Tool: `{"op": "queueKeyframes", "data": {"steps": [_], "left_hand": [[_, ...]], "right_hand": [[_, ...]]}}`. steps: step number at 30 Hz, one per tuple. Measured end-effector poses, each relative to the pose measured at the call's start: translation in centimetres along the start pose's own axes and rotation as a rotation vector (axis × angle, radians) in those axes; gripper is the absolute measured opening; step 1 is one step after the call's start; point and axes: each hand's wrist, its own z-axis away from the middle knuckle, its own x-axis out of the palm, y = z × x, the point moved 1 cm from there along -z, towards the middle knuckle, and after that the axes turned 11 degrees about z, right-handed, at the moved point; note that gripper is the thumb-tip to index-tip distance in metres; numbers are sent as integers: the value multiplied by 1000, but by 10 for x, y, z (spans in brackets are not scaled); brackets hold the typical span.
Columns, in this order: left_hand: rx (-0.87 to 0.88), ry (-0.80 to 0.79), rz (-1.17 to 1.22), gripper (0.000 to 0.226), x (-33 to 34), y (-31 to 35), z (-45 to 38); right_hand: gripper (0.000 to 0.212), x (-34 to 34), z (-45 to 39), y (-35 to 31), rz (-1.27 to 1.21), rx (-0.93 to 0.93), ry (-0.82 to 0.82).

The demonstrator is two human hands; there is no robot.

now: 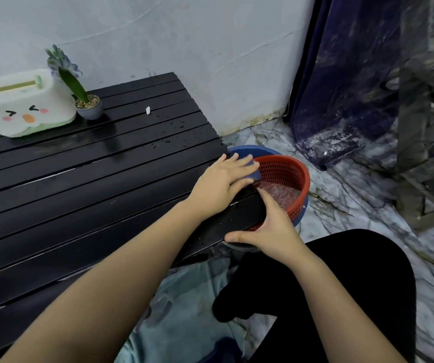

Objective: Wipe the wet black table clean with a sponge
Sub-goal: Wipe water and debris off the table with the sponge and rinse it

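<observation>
Table (79,163) glossy wet slats; basket (289,176) perforated, probably plastic.

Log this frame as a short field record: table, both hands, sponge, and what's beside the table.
table: black slatted table, water droplets visible
left hand: left hand flat on a blue sponge at the table's right edge
right hand: right hand fingers straight against the table end
beside table: red basket inside a blue basin, water in it

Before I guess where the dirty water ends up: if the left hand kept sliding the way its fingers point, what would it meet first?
The left hand points right, past the table edge. Probably it would first meet the red basket standing in the blue basin, though depth is unclear.
</observation>
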Motion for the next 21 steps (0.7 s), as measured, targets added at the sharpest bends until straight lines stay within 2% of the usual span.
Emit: {"op": "queueKeyframes", "data": {"steps": [2, 3, 4, 6, 7, 14, 19, 21], "left_hand": [[-119, 197, 126, 42, -6, -4, -6], [-178, 258, 55, 43, -9, -7, -6], [-218, 255, -97, 47, -10, -9, -4], [-234, 135, -328, 64, -7, -12, -1], [-220, 76, -343, 69, -7, -13, 0], [-4, -102, -48, 44, -25, -11, 34], [101, -132, -25, 41, -35, 9, 98], [103, -87, 64, 43, -44, 19, 103]], "right_hand": [[112, 0, 0, 2, -26, 4, 7], [109, 0, 0, 2, -36, 1, 7], [107, 0, 0, 2, -45, 2, 5], [113, 0, -1, 3, -52, 1, 0], [115, 0, -1, 2, -53, -7, -2], [104, -1, -2, 2, -50, -14, -5], [99, 0, -3, 3, -57, -34, -8], [100, 0, -3, 3, -60, -46, -1]]}}
